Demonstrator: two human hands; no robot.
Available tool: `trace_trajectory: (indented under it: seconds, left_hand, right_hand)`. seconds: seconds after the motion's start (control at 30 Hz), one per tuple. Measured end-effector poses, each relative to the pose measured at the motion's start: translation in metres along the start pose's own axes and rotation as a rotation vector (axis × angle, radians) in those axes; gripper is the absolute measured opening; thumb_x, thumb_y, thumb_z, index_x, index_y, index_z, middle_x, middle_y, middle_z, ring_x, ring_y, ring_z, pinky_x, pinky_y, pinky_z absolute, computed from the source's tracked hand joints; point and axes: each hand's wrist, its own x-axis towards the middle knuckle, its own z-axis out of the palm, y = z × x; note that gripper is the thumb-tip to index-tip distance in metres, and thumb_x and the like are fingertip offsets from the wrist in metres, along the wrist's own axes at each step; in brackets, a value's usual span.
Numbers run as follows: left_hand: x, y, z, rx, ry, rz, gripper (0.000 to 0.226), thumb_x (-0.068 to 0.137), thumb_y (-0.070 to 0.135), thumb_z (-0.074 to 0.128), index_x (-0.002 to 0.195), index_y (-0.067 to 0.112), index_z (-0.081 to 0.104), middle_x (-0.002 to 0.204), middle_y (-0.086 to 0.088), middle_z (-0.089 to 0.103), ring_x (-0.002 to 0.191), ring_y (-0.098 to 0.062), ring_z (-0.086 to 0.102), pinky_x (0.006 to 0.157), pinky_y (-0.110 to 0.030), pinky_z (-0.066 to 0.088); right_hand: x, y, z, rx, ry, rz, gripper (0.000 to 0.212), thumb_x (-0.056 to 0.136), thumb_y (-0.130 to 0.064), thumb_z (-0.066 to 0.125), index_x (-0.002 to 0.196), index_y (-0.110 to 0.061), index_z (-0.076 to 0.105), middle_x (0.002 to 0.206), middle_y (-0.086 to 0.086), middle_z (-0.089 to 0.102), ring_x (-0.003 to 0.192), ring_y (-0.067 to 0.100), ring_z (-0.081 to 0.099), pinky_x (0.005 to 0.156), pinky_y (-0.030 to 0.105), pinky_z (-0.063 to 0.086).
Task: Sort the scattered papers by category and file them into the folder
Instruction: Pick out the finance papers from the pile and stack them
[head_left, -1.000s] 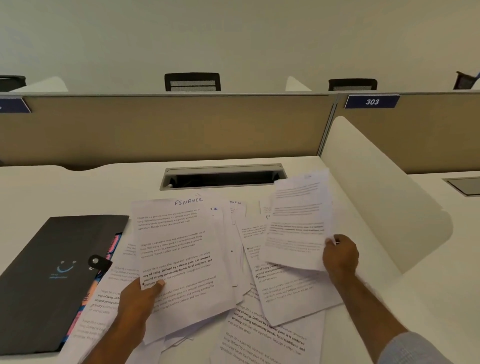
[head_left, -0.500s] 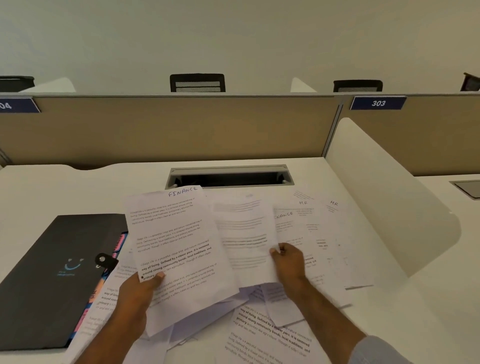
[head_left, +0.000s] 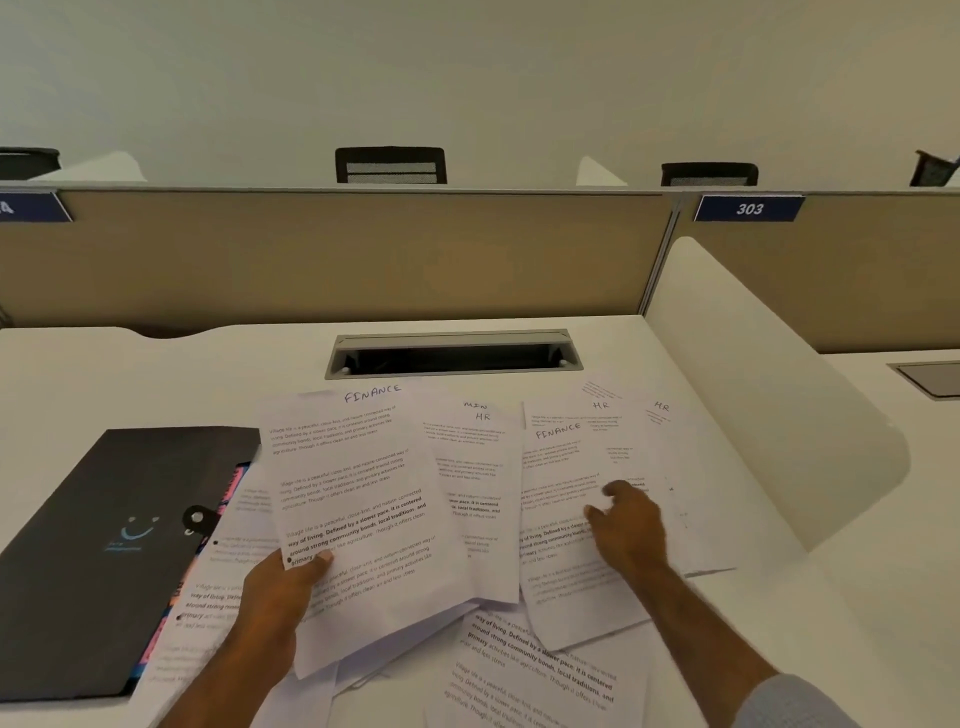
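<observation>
From the head camera, the left hand (head_left: 283, 587) grips a sheet headed FINANCE (head_left: 358, 499), thumb on its face, lifted over the scattered papers (head_left: 540, 675) on the white desk (head_left: 130, 374). The right hand (head_left: 626, 530) rests on another FINANCE page (head_left: 561, 519), fingers loosely bent. The dark folder (head_left: 98, 551) lies closed at left.

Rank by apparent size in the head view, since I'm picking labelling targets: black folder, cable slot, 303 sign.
1. black folder, though nearness to the camera inflates it
2. cable slot
3. 303 sign, farthest away
</observation>
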Motion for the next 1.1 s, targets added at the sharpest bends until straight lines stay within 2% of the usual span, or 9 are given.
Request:
trace_trajectory:
  seconds: [0.1, 0.17, 0.27, 0.33, 0.47, 0.63, 0.87, 0.97, 1.1]
  left_hand:
    - [-0.001, -0.001, 0.005, 0.024, -0.012, 0.004, 0.04, 0.091, 0.01, 0.064, 0.13, 0.009, 0.055, 0.131, -0.015, 0.059, 0.117, -0.039, 0.054, 0.101, -0.052, 0.04]
    - [-0.002, -0.001, 0.007, 0.037, -0.024, 0.013, 0.04, 0.09, 0.01, 0.064, 0.13, 0.008, 0.055, 0.131, -0.015, 0.059, 0.117, -0.039, 0.054, 0.101, -0.052, 0.04]
    - [-0.003, -0.001, 0.009, 0.044, -0.033, 0.017, 0.039, 0.09, 0.01, 0.064, 0.128, 0.008, 0.056, 0.13, -0.015, 0.06, 0.114, -0.037, 0.055, 0.099, -0.051, 0.041]
    - [-0.004, -0.001, 0.009, 0.054, -0.032, 0.022, 0.039, 0.091, 0.01, 0.064, 0.129, 0.008, 0.055, 0.13, -0.015, 0.06, 0.113, -0.037, 0.055, 0.098, -0.05, 0.041]
    - [-0.008, 0.001, 0.007, 0.054, -0.049, 0.042, 0.038, 0.092, 0.01, 0.062, 0.129, 0.008, 0.054, 0.13, -0.015, 0.059, 0.101, -0.028, 0.053, 0.091, -0.046, 0.042]
    - [-0.013, -0.001, 0.005, 0.075, -0.079, 0.083, 0.037, 0.092, 0.011, 0.062, 0.128, 0.011, 0.054, 0.129, -0.012, 0.059, 0.103, -0.027, 0.053, 0.098, -0.049, 0.042]
    - [-0.013, -0.001, 0.013, 0.102, -0.091, 0.093, 0.036, 0.092, 0.011, 0.062, 0.127, 0.009, 0.055, 0.127, -0.013, 0.061, 0.103, -0.029, 0.056, 0.097, -0.049, 0.044]
    - [-0.015, -0.001, 0.018, 0.123, -0.089, 0.095, 0.033, 0.093, 0.013, 0.06, 0.125, 0.01, 0.056, 0.125, -0.013, 0.062, 0.094, -0.025, 0.057, 0.091, -0.047, 0.046]
    - [-0.017, -0.001, 0.023, 0.142, -0.11, 0.131, 0.036, 0.094, 0.013, 0.06, 0.13, 0.01, 0.054, 0.129, -0.013, 0.061, 0.097, -0.025, 0.056, 0.092, -0.044, 0.045]
  right_hand:
    - [0.005, 0.015, -0.013, -0.331, -0.035, 0.131, 0.069, 0.081, -0.048, 0.069, 0.132, -0.009, 0.044, 0.131, 0.013, 0.052, 0.122, 0.031, 0.048, 0.099, 0.043, 0.041]
    - [0.005, 0.019, -0.014, -0.383, -0.103, 0.198, 0.074, 0.076, -0.055, 0.071, 0.129, -0.01, 0.044, 0.129, 0.012, 0.052, 0.12, 0.03, 0.05, 0.099, 0.042, 0.04]
    - [0.012, 0.026, -0.012, -0.285, -0.156, 0.243, 0.07, 0.072, -0.051, 0.076, 0.123, -0.012, 0.048, 0.123, 0.009, 0.059, 0.114, 0.029, 0.056, 0.098, 0.04, 0.039]
    - [0.013, 0.03, -0.012, -0.252, -0.168, 0.239, 0.053, 0.077, -0.045, 0.074, 0.117, -0.015, 0.054, 0.119, 0.006, 0.063, 0.11, 0.027, 0.058, 0.096, 0.039, 0.039]
    - [0.006, 0.032, -0.019, -0.075, 0.031, 0.128, 0.01, 0.091, -0.022, 0.06, 0.088, -0.014, 0.055, 0.1, 0.01, 0.068, 0.082, 0.024, 0.058, 0.074, 0.029, 0.042]
    - [-0.005, 0.012, -0.045, 0.117, 0.278, -0.086, 0.01, 0.093, -0.008, 0.055, 0.085, -0.008, 0.048, 0.073, 0.007, 0.058, 0.06, 0.023, 0.051, 0.054, 0.029, 0.037]
    - [-0.022, -0.038, -0.095, 0.293, 0.437, -0.278, 0.003, 0.094, -0.009, 0.057, 0.096, -0.011, 0.057, 0.081, 0.0, 0.062, 0.068, 0.02, 0.056, 0.061, 0.026, 0.04]
    - [-0.024, -0.052, -0.11, 0.466, 0.407, -0.261, 0.003, 0.095, -0.013, 0.057, 0.097, -0.011, 0.058, 0.086, -0.002, 0.062, 0.068, 0.006, 0.057, 0.056, 0.018, 0.039]
    - [-0.02, -0.052, -0.097, 0.597, 0.203, -0.175, 0.002, 0.092, -0.012, 0.061, 0.093, -0.013, 0.062, 0.089, 0.003, 0.069, 0.075, 0.017, 0.065, 0.066, 0.029, 0.053]
